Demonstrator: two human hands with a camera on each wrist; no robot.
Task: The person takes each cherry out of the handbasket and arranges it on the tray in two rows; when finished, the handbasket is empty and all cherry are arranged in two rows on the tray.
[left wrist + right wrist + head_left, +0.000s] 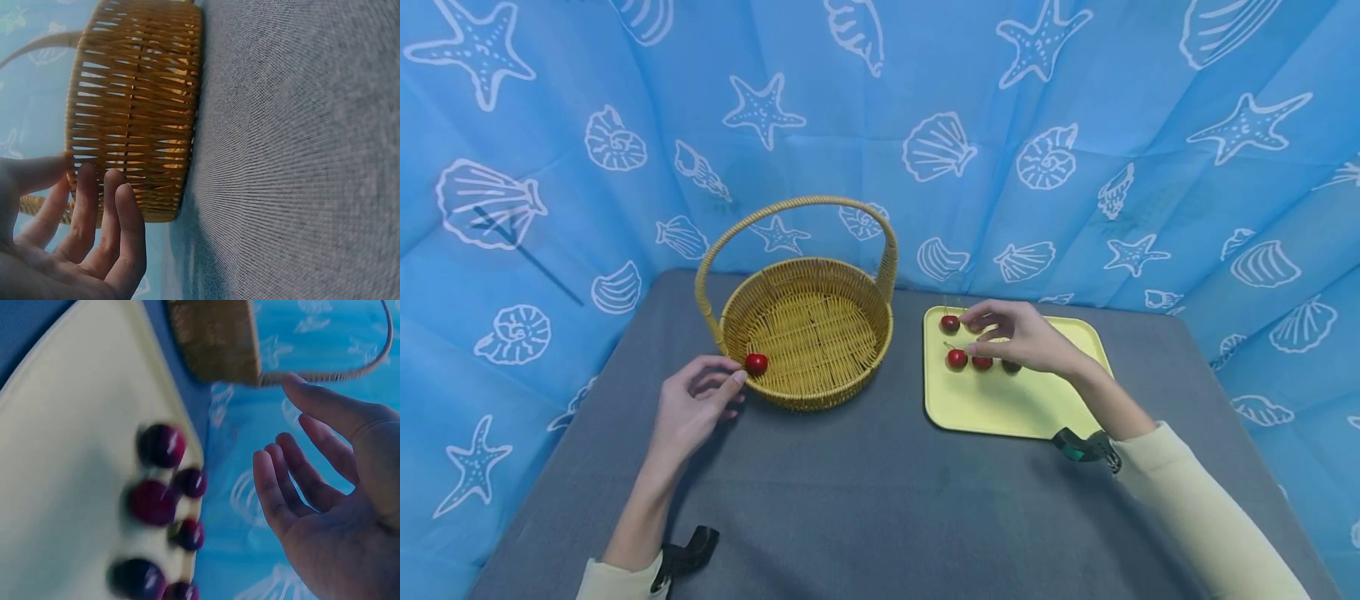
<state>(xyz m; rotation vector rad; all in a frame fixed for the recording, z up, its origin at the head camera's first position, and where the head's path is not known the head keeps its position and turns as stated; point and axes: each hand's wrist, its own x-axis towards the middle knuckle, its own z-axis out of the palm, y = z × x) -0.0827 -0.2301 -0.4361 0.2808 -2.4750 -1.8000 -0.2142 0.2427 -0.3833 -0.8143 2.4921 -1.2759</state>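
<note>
A yellow-brown wicker basket (811, 398) with an arched handle stands left of centre. At its front-left rim, the thumb and index finger of my left hand (688, 408) pinch the edge; the other fingers are loosely bent outside the woven wall. One red cherry (756, 364) shows at the rim's inner side, right beside those fingertips. Over the pale yellow tray (992, 412) my right hand (1026, 337) hovers with thumb and fingers apart, holding nothing. Several cherries (153, 502) lie on the tray below it, among them a front-left cherry (957, 358); the hand partly covers others.
A grey cloth (880, 500) covers the table. Behind it hangs a blue curtain (865, 108) with white shells and starfish. Black straps (688, 557) with small devices sit at both wrists.
</note>
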